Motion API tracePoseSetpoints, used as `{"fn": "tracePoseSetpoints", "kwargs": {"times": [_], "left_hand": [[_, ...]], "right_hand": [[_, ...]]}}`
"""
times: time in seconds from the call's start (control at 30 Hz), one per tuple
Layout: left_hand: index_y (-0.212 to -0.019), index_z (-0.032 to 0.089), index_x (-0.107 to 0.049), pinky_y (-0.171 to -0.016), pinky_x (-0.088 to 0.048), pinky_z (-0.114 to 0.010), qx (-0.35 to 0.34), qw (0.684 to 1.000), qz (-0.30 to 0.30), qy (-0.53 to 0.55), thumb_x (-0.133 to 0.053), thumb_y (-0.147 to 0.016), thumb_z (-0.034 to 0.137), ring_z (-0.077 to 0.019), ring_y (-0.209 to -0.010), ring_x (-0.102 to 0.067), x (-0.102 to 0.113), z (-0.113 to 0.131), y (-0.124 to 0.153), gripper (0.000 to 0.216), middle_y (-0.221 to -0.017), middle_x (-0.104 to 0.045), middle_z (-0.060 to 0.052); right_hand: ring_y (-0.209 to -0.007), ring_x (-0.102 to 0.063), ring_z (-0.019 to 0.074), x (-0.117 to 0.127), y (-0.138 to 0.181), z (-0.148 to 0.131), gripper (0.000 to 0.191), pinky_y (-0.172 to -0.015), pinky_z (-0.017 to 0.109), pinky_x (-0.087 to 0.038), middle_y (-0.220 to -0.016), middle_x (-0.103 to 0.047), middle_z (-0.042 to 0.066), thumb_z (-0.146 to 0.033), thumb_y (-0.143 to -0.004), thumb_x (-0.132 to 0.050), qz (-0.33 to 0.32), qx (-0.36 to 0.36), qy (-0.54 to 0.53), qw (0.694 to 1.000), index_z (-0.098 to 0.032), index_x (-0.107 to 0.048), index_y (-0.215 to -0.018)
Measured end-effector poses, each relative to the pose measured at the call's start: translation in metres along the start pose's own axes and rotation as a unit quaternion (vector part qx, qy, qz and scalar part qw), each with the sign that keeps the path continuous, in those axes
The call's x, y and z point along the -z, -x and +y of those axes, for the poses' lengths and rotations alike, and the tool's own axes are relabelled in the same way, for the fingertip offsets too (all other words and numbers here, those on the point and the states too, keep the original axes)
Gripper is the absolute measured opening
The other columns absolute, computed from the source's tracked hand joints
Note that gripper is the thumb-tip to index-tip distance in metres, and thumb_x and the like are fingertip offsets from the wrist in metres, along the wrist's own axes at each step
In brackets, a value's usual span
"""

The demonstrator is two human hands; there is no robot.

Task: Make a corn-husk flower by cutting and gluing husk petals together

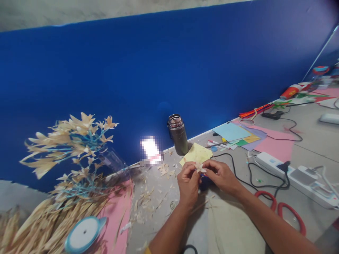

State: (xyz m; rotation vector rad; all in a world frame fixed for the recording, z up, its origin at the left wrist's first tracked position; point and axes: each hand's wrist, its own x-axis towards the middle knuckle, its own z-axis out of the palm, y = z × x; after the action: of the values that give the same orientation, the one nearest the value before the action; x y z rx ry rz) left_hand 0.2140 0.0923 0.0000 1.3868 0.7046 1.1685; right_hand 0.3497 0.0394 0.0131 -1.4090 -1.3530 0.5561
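Observation:
Between the fingertips of both hands is a small cream-coloured flower (200, 168) that looks made of dried husk. My left hand (188, 178) pinches it from the left, thumb and fingers closed. On the other side my right hand (219, 174) grips it with thumb and forefinger. Something small and blue shows just beneath the flower, mostly hidden by the fingers. A yellow paper sheet (197, 152) lies right behind the hands, with an uncapped dark thermos (178, 135) upright beyond it.
Finished-looking husk flowers on blue stems (87, 137) stand at left above dried husks (39, 225) and a tape roll (84, 233). Scraps litter the table. Red-handled scissors (293, 215), a power strip (299, 180), cables and coloured paper (230, 131) lie to the right.

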Motion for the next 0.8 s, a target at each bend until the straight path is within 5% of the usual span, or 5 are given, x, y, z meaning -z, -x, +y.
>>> {"fn": "tracePoseSetpoints", "kwargs": {"times": [0.17,0.3,0.63,0.8], "left_hand": [[-0.070,0.020,-0.072,-0.068,-0.049,-0.025,-0.089,0.994,0.034,-0.062,-0.067,-0.080,0.020,-0.0158,-0.078,-0.060,0.002,-0.001,-0.001,0.012,-0.085,-0.065,-0.004],[-0.071,0.020,-0.073,-0.073,-0.050,-0.029,-0.111,0.989,0.037,-0.085,-0.067,-0.079,0.017,-0.0169,-0.077,-0.061,0.004,0.002,-0.001,0.011,-0.080,-0.067,-0.003],[-0.069,0.017,-0.070,-0.051,-0.043,-0.021,-0.088,0.993,0.052,-0.057,-0.072,-0.077,0.025,-0.0107,-0.062,-0.053,0.012,0.019,0.004,0.011,-0.085,-0.065,-0.004],[-0.071,0.019,-0.071,-0.053,-0.042,-0.021,-0.146,0.981,0.045,-0.120,-0.068,-0.077,0.014,-0.0100,-0.061,-0.054,0.034,0.044,0.027,0.009,-0.084,-0.064,-0.003]], "right_hand": [[-0.067,-0.060,0.0194,-0.001,-0.002,0.005,0.016,-0.066,0.031,-0.042,-0.076,-0.071,0.004,-0.026,-0.087,-0.055,0.002,0.049,0.081,0.996,-0.022,-0.070,-0.083],[-0.071,-0.062,0.0207,-0.001,-0.003,0.008,0.017,-0.069,0.032,-0.042,-0.080,-0.073,0.005,-0.025,-0.086,-0.054,0.002,0.059,0.113,0.992,-0.022,-0.070,-0.083],[-0.078,-0.067,0.0224,-0.001,-0.003,0.014,0.019,-0.072,0.031,-0.045,-0.085,-0.076,0.006,-0.026,-0.089,-0.053,-0.024,0.079,0.167,0.982,-0.022,-0.072,-0.088],[-0.083,-0.070,0.0241,-0.001,0.001,0.015,0.022,-0.075,0.033,-0.046,-0.091,-0.078,0.007,-0.027,-0.091,-0.052,-0.053,0.096,0.166,0.980,-0.023,-0.073,-0.090]]}}
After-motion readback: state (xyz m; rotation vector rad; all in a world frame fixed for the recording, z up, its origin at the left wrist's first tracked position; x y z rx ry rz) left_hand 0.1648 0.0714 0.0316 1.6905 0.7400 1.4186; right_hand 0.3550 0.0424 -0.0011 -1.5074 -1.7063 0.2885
